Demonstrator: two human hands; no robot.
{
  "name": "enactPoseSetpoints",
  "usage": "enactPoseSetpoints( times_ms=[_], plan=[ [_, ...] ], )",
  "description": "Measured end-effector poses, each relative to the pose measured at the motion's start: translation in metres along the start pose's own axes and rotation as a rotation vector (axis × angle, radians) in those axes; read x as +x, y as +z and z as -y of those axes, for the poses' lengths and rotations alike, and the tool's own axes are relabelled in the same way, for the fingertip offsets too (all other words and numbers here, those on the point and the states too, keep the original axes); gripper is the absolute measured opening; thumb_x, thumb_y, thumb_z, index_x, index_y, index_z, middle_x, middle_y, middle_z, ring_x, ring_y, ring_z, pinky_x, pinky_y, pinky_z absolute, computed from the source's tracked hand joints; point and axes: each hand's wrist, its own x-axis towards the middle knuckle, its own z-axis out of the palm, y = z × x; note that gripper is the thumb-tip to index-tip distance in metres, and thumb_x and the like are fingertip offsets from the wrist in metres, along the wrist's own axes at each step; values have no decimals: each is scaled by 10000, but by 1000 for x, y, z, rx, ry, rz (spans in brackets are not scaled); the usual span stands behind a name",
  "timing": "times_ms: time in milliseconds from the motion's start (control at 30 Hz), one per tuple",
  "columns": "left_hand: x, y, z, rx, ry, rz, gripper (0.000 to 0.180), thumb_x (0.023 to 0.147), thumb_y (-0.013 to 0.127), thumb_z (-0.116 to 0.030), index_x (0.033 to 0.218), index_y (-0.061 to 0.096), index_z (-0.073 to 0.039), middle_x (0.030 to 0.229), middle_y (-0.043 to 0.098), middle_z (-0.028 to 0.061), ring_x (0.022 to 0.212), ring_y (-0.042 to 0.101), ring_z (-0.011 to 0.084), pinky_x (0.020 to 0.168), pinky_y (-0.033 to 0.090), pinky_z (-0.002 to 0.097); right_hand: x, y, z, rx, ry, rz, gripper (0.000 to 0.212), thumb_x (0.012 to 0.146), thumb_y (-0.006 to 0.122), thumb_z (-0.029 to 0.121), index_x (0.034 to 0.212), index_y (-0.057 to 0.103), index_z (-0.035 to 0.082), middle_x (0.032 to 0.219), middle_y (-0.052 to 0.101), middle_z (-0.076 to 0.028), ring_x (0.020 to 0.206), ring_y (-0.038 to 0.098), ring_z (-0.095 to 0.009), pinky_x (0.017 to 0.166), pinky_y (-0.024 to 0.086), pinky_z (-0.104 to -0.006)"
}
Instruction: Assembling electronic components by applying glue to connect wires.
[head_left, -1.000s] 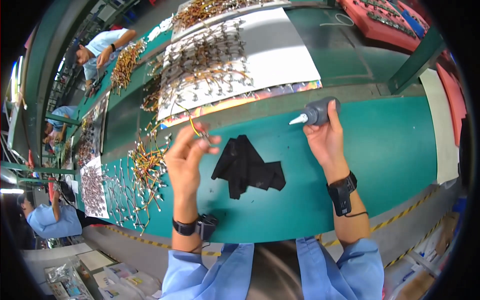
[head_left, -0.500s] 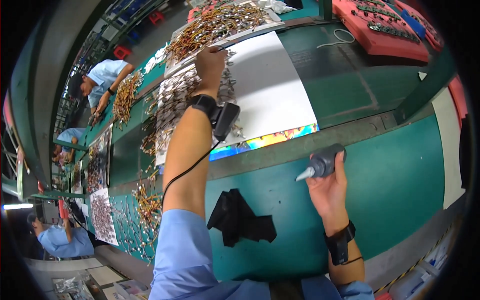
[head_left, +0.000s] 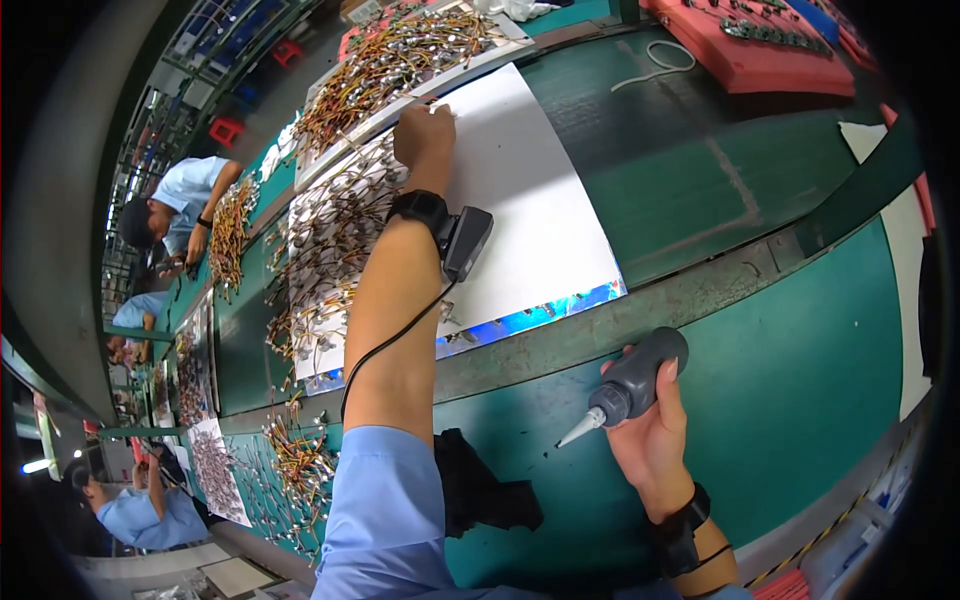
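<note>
My right hand (head_left: 648,435) is wrapped around a dark grey squeeze bottle (head_left: 645,372), its pale nozzle tilted down to the left above the green bench. My left hand (head_left: 425,138) reaches to the far edge of a white sheet (head_left: 535,190). Its fingers are pinched together with a small light bit at their tips, too small to name. Rows of small wired metal parts (head_left: 340,225) cover the left part of the sheet, close to that hand and forearm. A black cloth (head_left: 480,490) lies crumpled on the bench beside my left sleeve.
Beyond the sheet, a shallow tray (head_left: 465,65) holds a heap of wired parts. Red foam (head_left: 745,65) with small boards lies at the far right, near a white cord loop (head_left: 655,65). A green metal post (head_left: 860,200) stands right. Co-workers (head_left: 180,210) sit left.
My view has shifted, so the sheet and heap appear further left. My right hand and the bottle sit lower, the nozzle pointing more steeply down. My left hand stays at the sheet's far edge.
</note>
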Motion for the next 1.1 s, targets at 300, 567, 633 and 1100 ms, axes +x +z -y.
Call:
enactPoseSetpoints(
  times_ms=[300,567,633,1100],
  plan=[
    [-22,-98,16,-130,183,13,258,719,560,-231,906,651,-76,882,643,122,834,610,287,723,477,352,-35,10,-14,1,-25,-26,389,865,461,421,1047,473,78,940,554,-67,810,542,-146,635,440,-271],
    [-133,-262,87,-418,284,242,207,801,530,-168,902,659,-42,795,624,15,618,490,73,560,388,217,-55,-1,-41,89,-57,-31,285,877,480,346,901,539,68,824,590,-62,594,482,-89,478,382,-201],
    [-188,-312,105,-518,235,242,215,819,521,-175,886,654,-20,789,632,31,636,504,83,594,401,223,-59,2,-42,56,-78,24,296,876,486,334,915,538,46,835,587,-78,602,487,-97,475,382,-193],
    [-435,-406,312,-578,-292,-80,194,845,540,-155,875,620,19,771,585,29,622,466,72,572,396,226,-66,-7,-48,-86,-14,296,421,863,510,325,1015,467,-65,962,521,-152,662,366,-143,546,325,-235]
  ],
)
